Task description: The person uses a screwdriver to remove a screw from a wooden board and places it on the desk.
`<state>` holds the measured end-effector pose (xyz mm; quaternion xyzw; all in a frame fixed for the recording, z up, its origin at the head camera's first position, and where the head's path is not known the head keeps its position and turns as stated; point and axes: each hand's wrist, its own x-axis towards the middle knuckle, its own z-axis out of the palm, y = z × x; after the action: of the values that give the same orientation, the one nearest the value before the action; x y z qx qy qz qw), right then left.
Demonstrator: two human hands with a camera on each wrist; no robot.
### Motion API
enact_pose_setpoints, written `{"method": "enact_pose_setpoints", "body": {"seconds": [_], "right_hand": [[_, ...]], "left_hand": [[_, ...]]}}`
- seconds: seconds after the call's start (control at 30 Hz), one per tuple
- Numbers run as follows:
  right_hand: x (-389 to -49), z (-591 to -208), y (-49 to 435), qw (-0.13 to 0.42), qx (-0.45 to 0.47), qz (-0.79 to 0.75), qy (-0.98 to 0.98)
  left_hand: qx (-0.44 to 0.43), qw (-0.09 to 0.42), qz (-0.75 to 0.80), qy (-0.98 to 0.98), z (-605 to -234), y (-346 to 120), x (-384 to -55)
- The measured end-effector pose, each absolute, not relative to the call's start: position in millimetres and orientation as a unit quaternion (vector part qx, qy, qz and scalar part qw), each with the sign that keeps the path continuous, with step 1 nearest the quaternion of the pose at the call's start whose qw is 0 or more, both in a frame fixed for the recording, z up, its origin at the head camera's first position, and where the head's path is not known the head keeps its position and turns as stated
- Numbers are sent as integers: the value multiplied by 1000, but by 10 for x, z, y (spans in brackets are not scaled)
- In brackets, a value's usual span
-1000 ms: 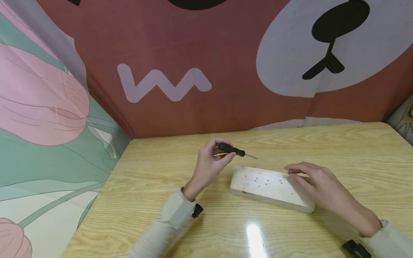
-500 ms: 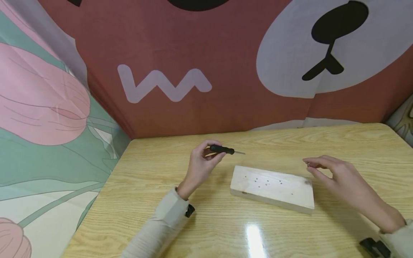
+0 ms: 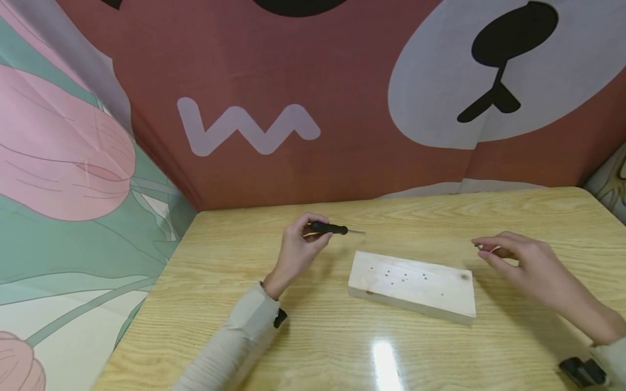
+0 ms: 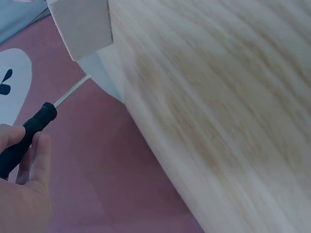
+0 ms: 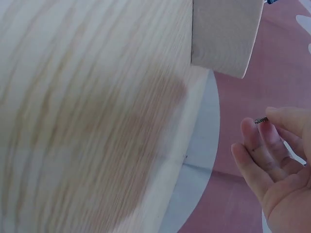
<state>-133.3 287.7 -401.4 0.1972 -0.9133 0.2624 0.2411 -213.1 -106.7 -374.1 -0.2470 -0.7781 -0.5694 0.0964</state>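
In the head view my left hand (image 3: 295, 251) grips a black-handled screwdriver (image 3: 329, 228) above the table, its thin metal shaft pointing right. The left wrist view shows the screwdriver (image 4: 30, 133) between thumb and fingers, the tip touching nothing. My right hand (image 3: 530, 266) is raised to the right of a pale wooden block (image 3: 415, 290). Its thumb and fingertips pinch a small dark threaded screw (image 5: 261, 120), clearest in the right wrist view. The block lies flat between the hands, with several small holes in its top and a dark knot near its right end.
The wood-grain table (image 3: 220, 304) runs back to a hanging cloth (image 3: 342, 168) with a cartoon print. At the left hangs another cloth (image 3: 63, 163) with pink flowers. A bright light reflection lies on the table in front of the block.
My right hand has moved right, off the block's far end, with the screw pinched in it. My left hand has drawn left with the screwdriver. The block has stayed in place.
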Motion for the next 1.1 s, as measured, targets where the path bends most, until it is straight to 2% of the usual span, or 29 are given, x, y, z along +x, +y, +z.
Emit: {"method": "enact_pose_setpoints", "body": {"seconds": [0.67, 1.1], "right_hand": [[-1470, -4067, 3200, 196, 181, 221, -938], [-1598, -4103, 3264, 131, 148, 196, -961]], "left_hand": [[-224, 108, -536, -807, -3832, -1193, -2417], [-205, 86, -520, -825, -3911, -1281, -2528]]}}
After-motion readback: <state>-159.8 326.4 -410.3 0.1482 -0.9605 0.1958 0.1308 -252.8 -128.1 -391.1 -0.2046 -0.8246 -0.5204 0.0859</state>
